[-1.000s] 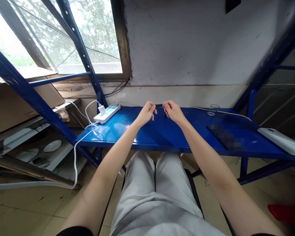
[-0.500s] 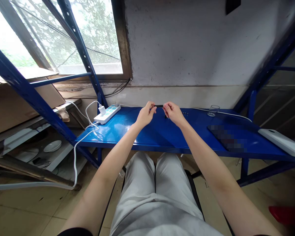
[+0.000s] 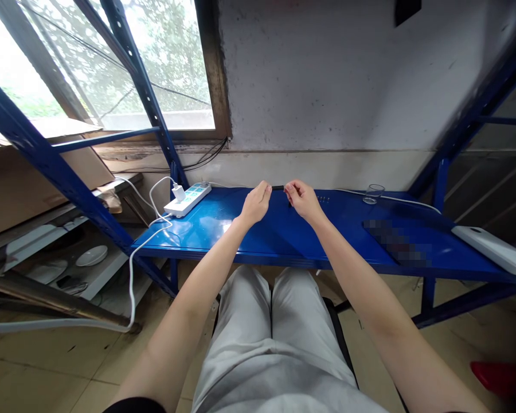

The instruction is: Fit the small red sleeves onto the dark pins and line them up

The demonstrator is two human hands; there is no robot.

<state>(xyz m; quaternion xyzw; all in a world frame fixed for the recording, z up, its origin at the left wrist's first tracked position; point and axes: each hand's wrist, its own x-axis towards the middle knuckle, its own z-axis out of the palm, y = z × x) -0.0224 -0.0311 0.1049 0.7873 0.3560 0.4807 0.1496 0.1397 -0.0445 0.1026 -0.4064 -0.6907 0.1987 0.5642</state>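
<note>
A short, thin black rod [image 3: 277, 187] spans the gap between my two hands, above the far side of the blue table. My left hand [image 3: 256, 204] is closed around its left end, the fingers pressed together. At the other end, my right hand [image 3: 301, 199] pinches it between thumb and fingers. Its exact kind is too small to make out. Several tiny metallic pieces [image 3: 324, 199] stand on the table just right of my right hand. Something small and dark shows under that hand, mostly hidden.
On the blue table [image 3: 275, 241], a white power strip [image 3: 189, 199] with a plugged-in charger lies left. To the right are a clear glass [image 3: 373, 194], a blurred dark flat object [image 3: 395, 241] and a white device [image 3: 494, 248]. A white cable [image 3: 131, 281] hangs off the left edge.
My left hand has turned and its thumb and fingers have closed together over the rod's left end. My right hand stays almost where it was.
</note>
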